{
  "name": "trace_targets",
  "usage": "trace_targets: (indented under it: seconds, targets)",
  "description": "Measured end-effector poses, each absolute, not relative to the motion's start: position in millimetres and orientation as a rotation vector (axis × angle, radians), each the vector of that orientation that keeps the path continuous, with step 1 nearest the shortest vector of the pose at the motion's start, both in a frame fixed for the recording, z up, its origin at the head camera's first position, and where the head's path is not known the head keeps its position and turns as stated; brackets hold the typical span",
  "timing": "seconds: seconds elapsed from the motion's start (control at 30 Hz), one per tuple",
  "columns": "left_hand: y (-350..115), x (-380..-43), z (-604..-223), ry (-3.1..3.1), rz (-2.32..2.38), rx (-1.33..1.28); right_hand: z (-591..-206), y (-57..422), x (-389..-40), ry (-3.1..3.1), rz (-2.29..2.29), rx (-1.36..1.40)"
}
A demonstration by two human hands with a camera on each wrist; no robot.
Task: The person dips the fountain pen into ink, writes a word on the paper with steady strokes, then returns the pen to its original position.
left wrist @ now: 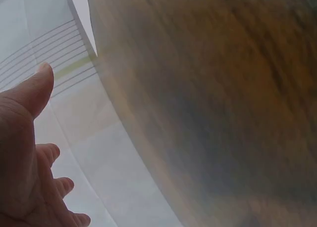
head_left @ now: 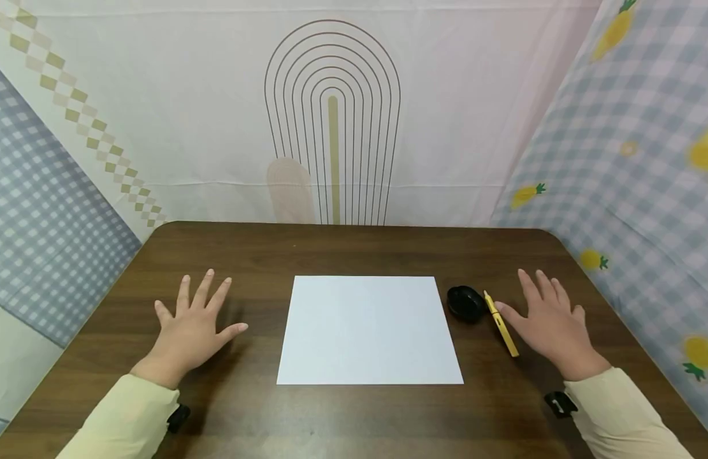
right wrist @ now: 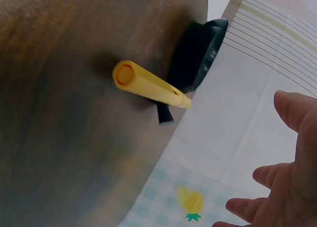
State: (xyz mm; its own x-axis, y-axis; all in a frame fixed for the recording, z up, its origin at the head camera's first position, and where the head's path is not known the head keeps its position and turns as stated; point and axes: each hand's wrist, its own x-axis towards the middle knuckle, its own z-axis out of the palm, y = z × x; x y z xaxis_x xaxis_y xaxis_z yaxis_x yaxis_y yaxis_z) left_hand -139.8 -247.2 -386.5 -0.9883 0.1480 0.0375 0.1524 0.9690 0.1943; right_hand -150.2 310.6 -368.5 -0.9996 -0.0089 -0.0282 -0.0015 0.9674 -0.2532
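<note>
A blank white sheet of paper (head_left: 369,330) lies in the middle of the brown table. My left hand (head_left: 188,335) is to the left of it, fingers spread and holding nothing; the left wrist view shows its thumb (left wrist: 37,91) and several fingertips. On the paper's right side sits a small black rounded object (head_left: 466,303), whose kind I cannot tell. Beside that, a yellow pen (head_left: 501,325) lies slantwise, its clip showing in the right wrist view. My right hand (head_left: 554,325), fingers spread, is just right of the pen with nothing in its grasp.
The wooden table (head_left: 354,421) has rounded far corners. Behind it hangs a white cloth (head_left: 187,115) printed with arches. Checked cloths border both sides, the right one (head_left: 635,210) with yellow fruit prints. Each wrist wears a black device.
</note>
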Motion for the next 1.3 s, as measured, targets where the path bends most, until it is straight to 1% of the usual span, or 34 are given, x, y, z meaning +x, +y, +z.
trace_targets:
  seconds: [0.8,1.3]
  targets:
    - [-216.6,-139.8,-401.6,-3.072,-0.334,-0.479,-383.2,310.5,-152.9,2.948,-0.455,0.018]
    - [-203.8,-133.3,-404.9,-3.065,-0.285,-0.693,-387.6,309.8,-153.2,2.935,-0.483,0.009]
